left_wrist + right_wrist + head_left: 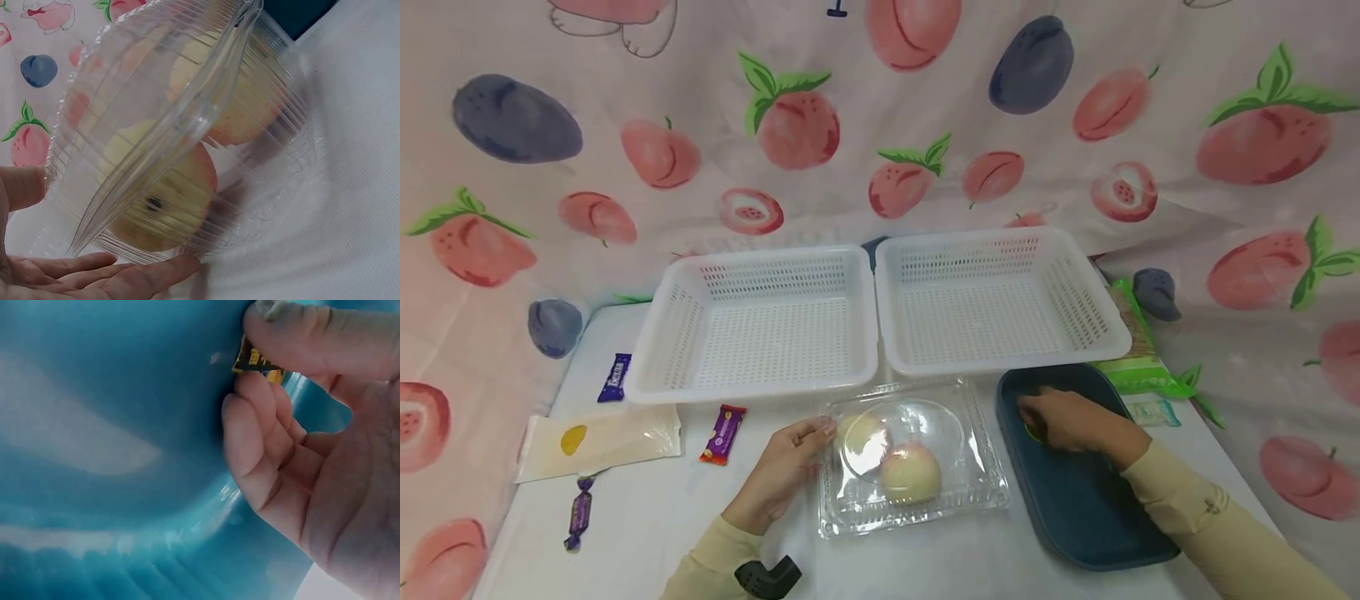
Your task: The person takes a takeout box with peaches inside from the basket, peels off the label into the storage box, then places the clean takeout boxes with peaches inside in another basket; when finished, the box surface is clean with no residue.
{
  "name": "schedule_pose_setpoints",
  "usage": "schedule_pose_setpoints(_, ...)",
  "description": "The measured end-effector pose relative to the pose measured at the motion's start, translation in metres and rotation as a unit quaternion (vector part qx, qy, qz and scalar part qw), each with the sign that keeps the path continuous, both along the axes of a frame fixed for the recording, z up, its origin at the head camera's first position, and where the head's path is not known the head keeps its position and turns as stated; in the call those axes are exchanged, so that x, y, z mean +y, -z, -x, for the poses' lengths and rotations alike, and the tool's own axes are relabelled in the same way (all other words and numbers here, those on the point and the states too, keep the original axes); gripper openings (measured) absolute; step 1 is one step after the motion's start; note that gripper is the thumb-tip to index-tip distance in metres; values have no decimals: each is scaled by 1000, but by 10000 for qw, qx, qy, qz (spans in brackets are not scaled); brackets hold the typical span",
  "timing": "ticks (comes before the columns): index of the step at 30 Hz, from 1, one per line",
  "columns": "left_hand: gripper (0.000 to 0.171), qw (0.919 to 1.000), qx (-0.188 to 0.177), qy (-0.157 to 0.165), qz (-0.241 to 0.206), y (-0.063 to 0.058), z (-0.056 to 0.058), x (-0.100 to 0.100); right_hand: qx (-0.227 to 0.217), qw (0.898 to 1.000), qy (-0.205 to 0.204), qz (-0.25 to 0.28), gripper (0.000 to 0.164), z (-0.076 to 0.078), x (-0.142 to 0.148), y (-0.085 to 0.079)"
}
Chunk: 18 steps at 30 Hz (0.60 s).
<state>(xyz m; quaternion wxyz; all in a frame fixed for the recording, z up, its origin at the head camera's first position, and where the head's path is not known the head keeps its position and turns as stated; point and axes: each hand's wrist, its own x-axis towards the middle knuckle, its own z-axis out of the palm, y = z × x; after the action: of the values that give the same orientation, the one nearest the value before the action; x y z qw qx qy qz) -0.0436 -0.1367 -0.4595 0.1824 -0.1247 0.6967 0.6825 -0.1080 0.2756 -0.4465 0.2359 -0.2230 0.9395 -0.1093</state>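
Observation:
My left hand (pixel 786 467) grips the left edge of a clear plastic clamshell box (pixel 973 479), thumb at the rim and fingers underneath. Two yellow-and-red apples (pixel 912 473) show through its lid; in the left wrist view the apple (pixel 156 194) nearer my fingers has a dark spot. Over on the right, my right hand (pixel 1067 419) reaches into a dark blue tray (pixel 1093 525). Between its thumb and fingers it pinches a small black-and-yellow wrapper (pixel 253 357), mostly hidden by the fingers, close to the tray's surface.
Behind the box stand two white perforated baskets, a left basket (pixel 752 392) and a right basket (pixel 1000 358). Several wrapped sweets, including a purple-and-red one (pixel 724 434), and a pale packet (pixel 610 442) lie at left. A green bag (pixel 1138 354) is beside the right basket.

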Motion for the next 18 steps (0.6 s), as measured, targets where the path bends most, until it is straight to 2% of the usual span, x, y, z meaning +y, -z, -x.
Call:
schedule_pose_setpoints(5, 46, 10000, 44, 14, 6, -1, -1, 1, 153, 9999, -7, -23, 36, -3, -1, -1)
schedule_pose_setpoints(8, 46, 10000, 3, 27, -12, -1, -1, 1, 76, 9996, 56, 249, 30, -4, -2, -12)
schedule_pose_setpoints(10, 46, 10000, -24, 43, -30, -1, -1, 1, -41, 9964, 169, 833, 34, -4, -3, -26)
schedule_pose_setpoints(12, 46, 10000, -45, 59, -52, -1, 0, 0, -88, 9835, 301, 1781, 41, -1, -3, -43)
schedule_pose_setpoints(13, 47, 10000, -39, 68, -59, -1, 0, 0, -57, 9705, 343, 2388, 40, 1, -3, -53)
schedule_pose_setpoints(14, 47, 9999, -29, 73, -63, -1, 0, 0, 12, 9522, 328, 3038, 40, 4, -2, -62)
schedule_pose_setpoints(15, 48, 9999, -20, 76, -63, -2, -1, 0, 69, 9263, 278, 3756, 40, 7, -1, -71)
schedule_pose_setpoints(16, 48, 9999, -16, 75, -70, -1, -1, 0, 152, 8943, 174, 4468, 43, 11, 0, -80)
schedule_pose_setpoints(18, 49, 9999, -18, 87, -68, -1, -1, 0, 329, 8188, -50, 5731, 49, 19, 3, -93)
